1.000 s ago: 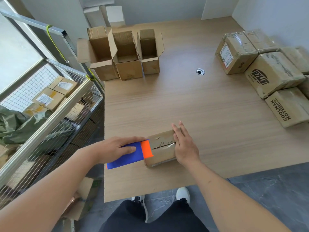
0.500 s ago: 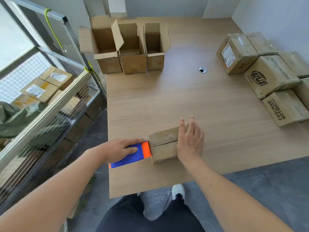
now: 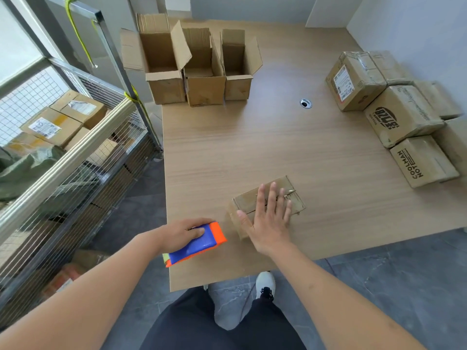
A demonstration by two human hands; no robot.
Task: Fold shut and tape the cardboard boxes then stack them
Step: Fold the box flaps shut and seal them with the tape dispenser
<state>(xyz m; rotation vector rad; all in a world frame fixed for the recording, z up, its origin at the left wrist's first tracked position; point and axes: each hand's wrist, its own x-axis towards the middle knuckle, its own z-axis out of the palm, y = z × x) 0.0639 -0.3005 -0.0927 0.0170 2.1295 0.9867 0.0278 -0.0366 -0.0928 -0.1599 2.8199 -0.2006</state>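
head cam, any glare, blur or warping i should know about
Head view: wide-angle warp bows the table edges and the metal rack; a soft sheen of daylight lies on the tabletop beside the open boxes; the left hand and blue-orange tape dispenser look slightly smeared; the taped box under the right hand is fairly sharp.

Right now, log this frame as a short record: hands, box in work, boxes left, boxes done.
left hand: grips the blue-and-orange tape dispenser at the table's near-left edge, apart from the box
right hand: flat, fingers straight, pressing on the box
box: flaps folded shut, clear tape along the top seam
open boxes: three, upright, far left
sealed boxes: cluster at right
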